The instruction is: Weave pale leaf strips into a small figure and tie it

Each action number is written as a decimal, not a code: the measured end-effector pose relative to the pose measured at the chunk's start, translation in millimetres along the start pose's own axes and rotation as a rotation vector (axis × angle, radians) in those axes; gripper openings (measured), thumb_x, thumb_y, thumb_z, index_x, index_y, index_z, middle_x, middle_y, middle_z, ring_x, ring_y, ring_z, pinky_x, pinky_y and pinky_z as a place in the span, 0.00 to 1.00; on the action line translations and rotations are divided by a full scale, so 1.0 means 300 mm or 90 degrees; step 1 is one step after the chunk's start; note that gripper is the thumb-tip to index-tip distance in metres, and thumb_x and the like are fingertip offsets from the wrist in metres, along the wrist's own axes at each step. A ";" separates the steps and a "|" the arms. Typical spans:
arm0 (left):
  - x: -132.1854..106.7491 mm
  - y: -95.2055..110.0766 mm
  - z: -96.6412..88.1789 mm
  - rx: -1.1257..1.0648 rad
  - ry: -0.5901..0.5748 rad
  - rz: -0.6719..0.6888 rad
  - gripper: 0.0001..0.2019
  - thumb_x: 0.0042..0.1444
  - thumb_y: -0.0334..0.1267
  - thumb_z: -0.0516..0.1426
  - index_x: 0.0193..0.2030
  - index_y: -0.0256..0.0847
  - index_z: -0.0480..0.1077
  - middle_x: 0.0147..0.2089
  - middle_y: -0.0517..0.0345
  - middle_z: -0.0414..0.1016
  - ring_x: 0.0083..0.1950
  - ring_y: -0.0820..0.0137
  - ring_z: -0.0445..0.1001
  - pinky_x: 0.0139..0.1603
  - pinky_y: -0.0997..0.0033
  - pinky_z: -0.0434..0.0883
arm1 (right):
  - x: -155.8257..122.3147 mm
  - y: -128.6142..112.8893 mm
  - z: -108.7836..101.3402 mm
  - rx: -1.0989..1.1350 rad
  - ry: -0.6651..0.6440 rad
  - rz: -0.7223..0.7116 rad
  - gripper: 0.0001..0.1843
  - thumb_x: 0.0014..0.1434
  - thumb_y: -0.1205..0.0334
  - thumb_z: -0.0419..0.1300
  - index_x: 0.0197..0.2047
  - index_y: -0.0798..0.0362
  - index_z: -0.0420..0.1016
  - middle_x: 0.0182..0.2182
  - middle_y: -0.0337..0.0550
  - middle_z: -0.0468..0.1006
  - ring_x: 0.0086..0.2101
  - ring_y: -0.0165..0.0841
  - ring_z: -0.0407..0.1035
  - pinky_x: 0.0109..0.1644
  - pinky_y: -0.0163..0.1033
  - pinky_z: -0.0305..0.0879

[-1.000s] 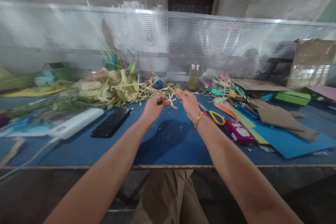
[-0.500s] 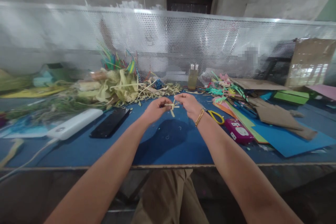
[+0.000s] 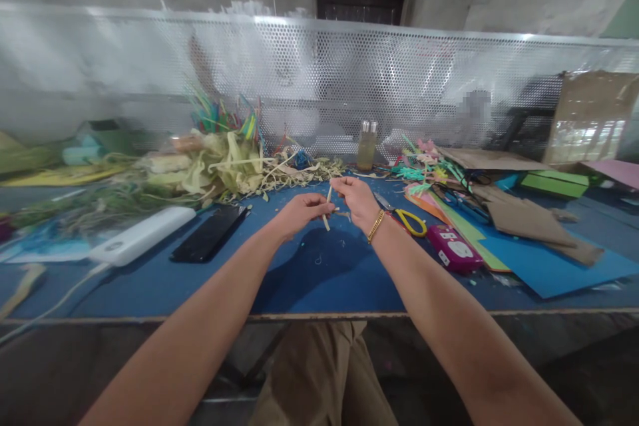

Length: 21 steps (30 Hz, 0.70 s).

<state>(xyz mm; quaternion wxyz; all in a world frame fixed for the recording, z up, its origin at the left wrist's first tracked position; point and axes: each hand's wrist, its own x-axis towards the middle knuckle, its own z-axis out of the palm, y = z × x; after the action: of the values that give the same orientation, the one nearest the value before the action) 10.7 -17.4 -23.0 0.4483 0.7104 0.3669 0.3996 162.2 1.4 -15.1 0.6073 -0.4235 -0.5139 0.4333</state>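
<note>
Over the middle of the blue table, my left hand point(image 3: 301, 214) pinches a pale, narrow piece of plant strip point(image 3: 328, 204). A short end pokes out past my left fingertips, and another slants down below them. The upper end of the strip runs to the fingertips of my right hand point(image 3: 356, 200), which are closed on it. A gold bracelet point(image 3: 376, 225) circles my right wrist. Fingers hide how the strip pieces join. Yellow-handled scissors point(image 3: 412, 222) lie just right of my right wrist, partly behind the forearm.
Pale dried husks point(image 3: 234, 166) heap up behind my left hand. A black phone point(image 3: 210, 234) and a white power bank point(image 3: 142, 236) lie left. Rightward are a magenta box point(image 3: 453, 249), blue paper point(image 3: 542, 273) and cardboard point(image 3: 534, 216). A bottle point(image 3: 367, 150) stands before the perforated metal screen point(image 3: 424, 80).
My left hand has dropped slightly and its fingers have shifted on the strip. The crosswise pieces show less than before, and the strip between the hands stands out more. My right hand has barely moved.
</note>
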 end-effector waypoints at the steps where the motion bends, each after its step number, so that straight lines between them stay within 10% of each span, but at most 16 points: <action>1: 0.001 0.000 0.000 0.010 -0.001 0.002 0.12 0.49 0.48 0.63 0.27 0.41 0.75 0.27 0.56 0.74 0.29 0.71 0.69 0.32 0.71 0.64 | 0.002 0.000 -0.001 -0.013 0.020 -0.008 0.13 0.44 0.53 0.65 0.27 0.54 0.71 0.23 0.36 0.70 0.27 0.27 0.60 0.34 0.35 0.58; 13: 0.011 -0.009 -0.014 0.004 0.229 0.036 0.14 0.44 0.45 0.66 0.36 0.42 0.75 0.21 0.65 0.65 0.23 0.74 0.62 0.25 0.73 0.56 | -0.002 -0.022 -0.024 -0.189 -0.046 -0.106 0.18 0.47 0.46 0.64 0.30 0.54 0.75 0.28 0.40 0.76 0.30 0.30 0.66 0.37 0.36 0.61; 21: 0.001 0.023 -0.009 -0.273 0.134 -0.116 0.15 0.42 0.46 0.67 0.34 0.42 0.72 0.28 0.60 0.72 0.30 0.72 0.73 0.25 0.76 0.59 | -0.004 0.013 -0.003 -0.161 -0.091 -0.114 0.09 0.47 0.56 0.63 0.26 0.53 0.73 0.24 0.37 0.72 0.28 0.28 0.63 0.35 0.36 0.60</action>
<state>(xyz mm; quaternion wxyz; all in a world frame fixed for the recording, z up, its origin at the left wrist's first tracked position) 9.6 -18.3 -15.7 0.5820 0.5176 0.3813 0.4980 162.5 1.2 -19.2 0.5470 -0.4176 -0.6418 0.3383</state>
